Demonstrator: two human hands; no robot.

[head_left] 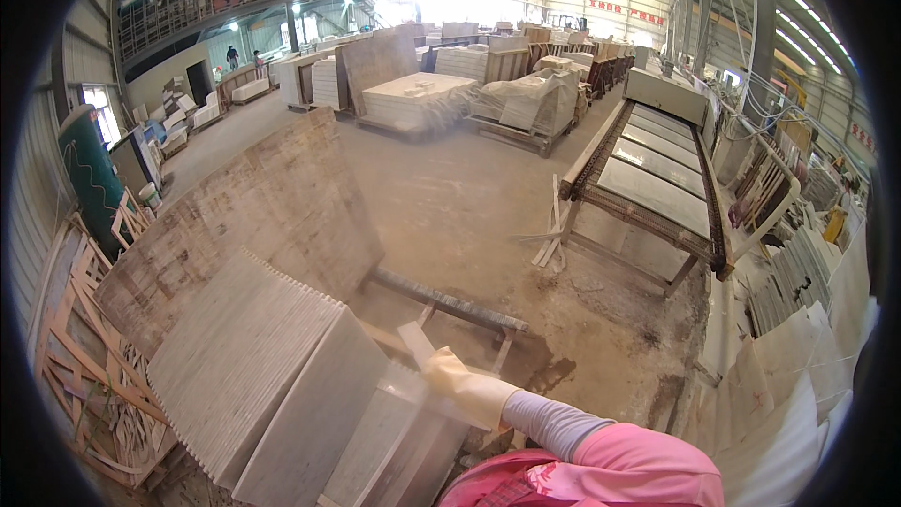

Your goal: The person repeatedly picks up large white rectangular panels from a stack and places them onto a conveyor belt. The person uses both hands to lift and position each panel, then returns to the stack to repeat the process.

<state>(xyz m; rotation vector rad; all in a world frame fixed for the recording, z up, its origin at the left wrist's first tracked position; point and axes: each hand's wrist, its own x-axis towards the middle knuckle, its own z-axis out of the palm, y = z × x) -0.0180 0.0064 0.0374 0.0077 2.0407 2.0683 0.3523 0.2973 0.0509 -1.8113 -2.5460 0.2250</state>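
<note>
My right hand (452,378), in a cream rubber glove, reaches in from the lower right beyond a grey cuff and a pink sleeve. Its fingers are closed around the lower end of a flat white strip (415,338), which points up and away to the left. Just left of the glove stand pale grey-white stone slabs (319,404) on edge in a tight, leaning row. Behind that row a large, stained brown board (253,207) leans. A dark padded bar (450,299) of a low frame runs past the strip's far side. No part of my left hand shows.
On the right a roller conveyor (648,183) carries several pale slabs. Wrapped slab stacks (418,99) on pallets stand farther ahead. Broken wooden slats (103,366) fill the left side near a green tank (89,169). White sheets (779,394) lean at lower right; scraps (549,239) lie by the conveyor.
</note>
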